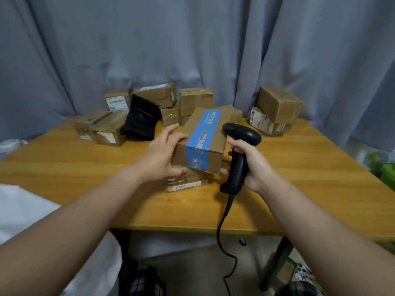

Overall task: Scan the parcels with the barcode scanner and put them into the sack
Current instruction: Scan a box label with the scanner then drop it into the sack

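- Parcel of brown cardboard with blue tape [203, 139] was tilted above the wooden desk [85, 178].
- Left hand [159, 157] clasped its left end.
- Right hand [254, 165] gripped the black barcode scanner [245, 135] beside it.

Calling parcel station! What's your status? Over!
Left grip holds taped box. Right grip holds scanner, beside the box. Another parcel under it; nothing blocking.

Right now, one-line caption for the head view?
Left hand holds a blue-taped parcel beside the barcode scanner gripped in the right hand, more parcels behind.
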